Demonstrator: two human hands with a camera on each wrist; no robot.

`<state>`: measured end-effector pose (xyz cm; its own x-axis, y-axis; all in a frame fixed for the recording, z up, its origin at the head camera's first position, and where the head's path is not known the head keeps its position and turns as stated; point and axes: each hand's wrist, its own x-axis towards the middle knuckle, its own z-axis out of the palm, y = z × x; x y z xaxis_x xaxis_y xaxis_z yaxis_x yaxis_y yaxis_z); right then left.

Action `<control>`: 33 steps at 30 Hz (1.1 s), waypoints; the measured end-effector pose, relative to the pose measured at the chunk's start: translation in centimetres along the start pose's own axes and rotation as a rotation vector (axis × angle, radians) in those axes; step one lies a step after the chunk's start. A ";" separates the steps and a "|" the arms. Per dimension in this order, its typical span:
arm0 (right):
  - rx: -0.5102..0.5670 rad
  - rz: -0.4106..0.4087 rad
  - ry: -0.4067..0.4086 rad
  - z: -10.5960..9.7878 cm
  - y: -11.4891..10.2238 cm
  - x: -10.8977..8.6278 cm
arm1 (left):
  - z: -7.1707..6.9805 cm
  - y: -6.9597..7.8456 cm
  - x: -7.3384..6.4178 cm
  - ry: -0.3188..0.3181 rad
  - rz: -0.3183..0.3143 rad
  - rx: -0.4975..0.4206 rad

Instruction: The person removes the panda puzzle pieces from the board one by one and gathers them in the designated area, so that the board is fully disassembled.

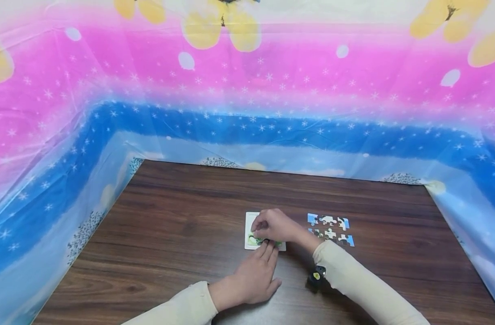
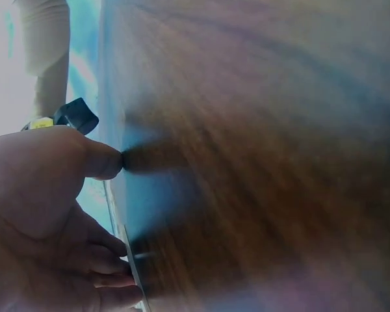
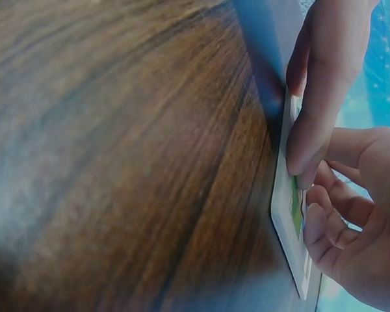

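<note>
A white puzzle tray (image 1: 249,220) lies on the table, with green picture pieces (image 1: 253,240) along its near side. Above it my right hand (image 1: 273,225) has its fingers curled and pinches at a puzzle piece, which the fingertips mostly hide. My left hand (image 1: 255,276) lies flat, its straight fingers pressing on the tray's near edge. In the right wrist view the curled right fingers (image 3: 318,227) meet the tray (image 3: 288,214) beside the extended left hand (image 3: 331,71). The left wrist view shows the left hand's (image 2: 45,221) thumb touching the table.
Several loose puzzle pieces (image 1: 330,234), blue, white and green, lie in two rows right of the tray on the dark wooden table (image 1: 182,216). A small black device (image 1: 316,276) is on the right wrist. A patterned cloth (image 1: 271,126) surrounds the table's back and sides.
</note>
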<state>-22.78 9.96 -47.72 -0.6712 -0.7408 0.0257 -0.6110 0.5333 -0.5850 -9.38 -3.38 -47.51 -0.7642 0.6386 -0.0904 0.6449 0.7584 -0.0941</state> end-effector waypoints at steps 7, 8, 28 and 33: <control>0.122 0.049 -0.025 -0.4 -0.1 -0.2 | -0.4 -0.2 0.0 -0.026 0.019 -0.033; 0.146 0.052 -0.022 -0.5 -0.1 -0.4 | -0.5 -0.2 0.0 -0.023 0.021 -0.034; 0.083 0.204 0.214 -6.6 3.4 -9.0 | -0.3 -0.4 0.0 0.003 0.022 -0.092; 0.099 0.259 0.217 -6.6 4.2 -11.3 | -0.2 -0.5 0.1 0.003 0.031 -0.099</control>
<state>-20.53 23.31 -45.15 -0.8787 -0.4763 0.0321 -0.3725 0.6420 -0.6702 -9.76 -3.70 -47.30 -0.7442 0.6620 -0.0887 0.6641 0.7476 0.0075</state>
